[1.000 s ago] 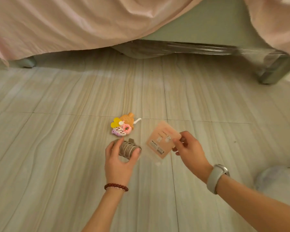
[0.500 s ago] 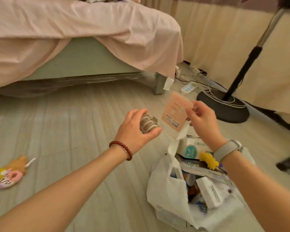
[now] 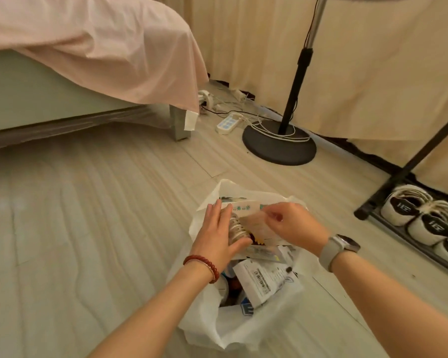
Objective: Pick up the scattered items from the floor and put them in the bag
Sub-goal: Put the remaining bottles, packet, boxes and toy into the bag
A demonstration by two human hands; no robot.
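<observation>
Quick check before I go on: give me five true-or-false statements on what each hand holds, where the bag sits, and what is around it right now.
1. The left hand grips a stack of tape rolls over the open bag. True.
2. The right hand is empty. False: it pinches a thin packet above the bag.
3. The bag lies on the bed. False: it sits on the floor.
4. A fan stand is on the floor beyond the bag. True.
5. The bag holds nothing yet. False: a white box and other items lie inside.
</observation>
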